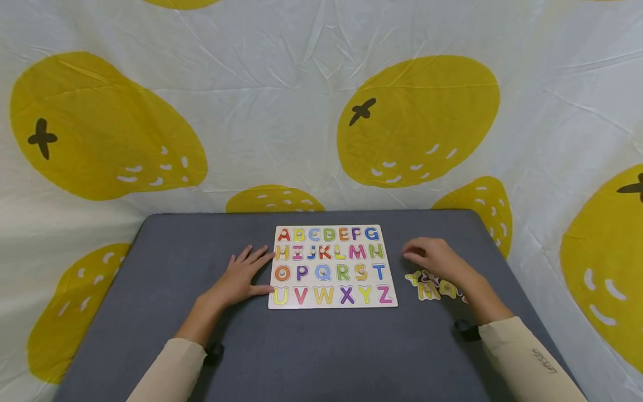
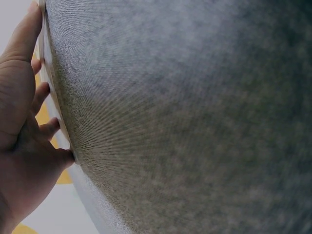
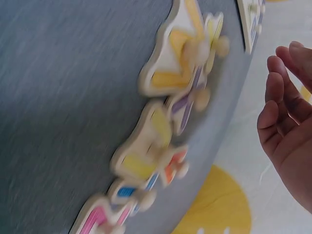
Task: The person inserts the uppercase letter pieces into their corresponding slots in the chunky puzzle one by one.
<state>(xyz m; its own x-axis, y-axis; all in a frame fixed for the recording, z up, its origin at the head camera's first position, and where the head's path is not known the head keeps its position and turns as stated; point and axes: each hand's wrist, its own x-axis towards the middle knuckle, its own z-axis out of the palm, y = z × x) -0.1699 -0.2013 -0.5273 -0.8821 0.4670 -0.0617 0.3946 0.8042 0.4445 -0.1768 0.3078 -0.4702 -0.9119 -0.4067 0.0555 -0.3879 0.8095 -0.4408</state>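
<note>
A wooden alphabet puzzle board point(image 1: 332, 306) lies flat on the table. Its upper rows carry letter pieces with small round knobs; along the bottom row, U to Z, no knobs show. My left hand point(image 1: 240, 281) is spread at the board's left side, fingertips and thumb touching its edge, also seen in the left wrist view. To the right of the board, my right hand point(image 1: 436, 258) hovers with loosely bent fingers and nothing visible between them. Just below it lies a small pile of knobbed letter pieces, among them a yellow-orange one point(image 1: 428, 291) and a pale yellow one point(image 3: 141, 141).
The grey table point(image 1: 326, 357) has its far edge against a white curtain point(image 1: 271, 128) printed with yellow fruit. Dark wrist bands point(image 1: 215, 354) sit at both sleeves. The loose pieces lie close together, some overlapping, partly behind my right forearm.
</note>
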